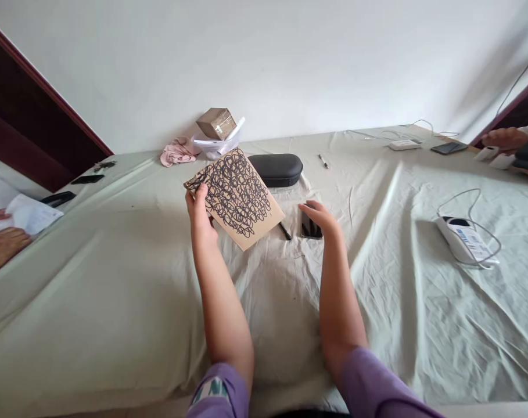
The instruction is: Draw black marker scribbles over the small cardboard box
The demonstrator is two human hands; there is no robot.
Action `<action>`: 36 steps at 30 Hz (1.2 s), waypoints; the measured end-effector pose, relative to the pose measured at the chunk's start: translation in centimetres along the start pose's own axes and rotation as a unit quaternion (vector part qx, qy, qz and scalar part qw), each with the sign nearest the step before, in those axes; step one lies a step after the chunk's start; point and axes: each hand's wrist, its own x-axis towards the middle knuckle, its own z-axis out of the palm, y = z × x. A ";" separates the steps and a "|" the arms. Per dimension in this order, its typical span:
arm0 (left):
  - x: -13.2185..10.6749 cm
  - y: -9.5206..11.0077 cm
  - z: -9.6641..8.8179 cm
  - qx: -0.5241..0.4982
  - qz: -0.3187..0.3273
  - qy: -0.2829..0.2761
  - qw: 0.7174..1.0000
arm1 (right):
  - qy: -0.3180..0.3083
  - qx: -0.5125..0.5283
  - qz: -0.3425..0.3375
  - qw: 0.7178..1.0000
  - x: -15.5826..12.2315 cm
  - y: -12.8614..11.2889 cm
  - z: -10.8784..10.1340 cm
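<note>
Your left hand [199,215] clasps 1 scribbled brown paper rectangle [241,200]; your right hand [323,217] is at 1 glossy smartphone [309,229], grip unclear. Beyond: 1 smooth, oblong black case [280,168].

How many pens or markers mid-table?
2: a pen right of the black case, and a black marker partly hidden behind the scribbled brown paper. Others may be hidden.

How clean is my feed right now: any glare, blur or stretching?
All in the head view: soft, even light; a bright glint on the cardboard box; the scribbled brown piece in the left hand reads crisply; print on the white device is too soft to read; wide-angle stretch near the edges.
</note>
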 end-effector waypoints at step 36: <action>-2.0 2.7 0.6 -0.036 -0.038 -0.172 0.984 | -0.166 0.332 -0.295 0.881 -1.8 -3.2 0.3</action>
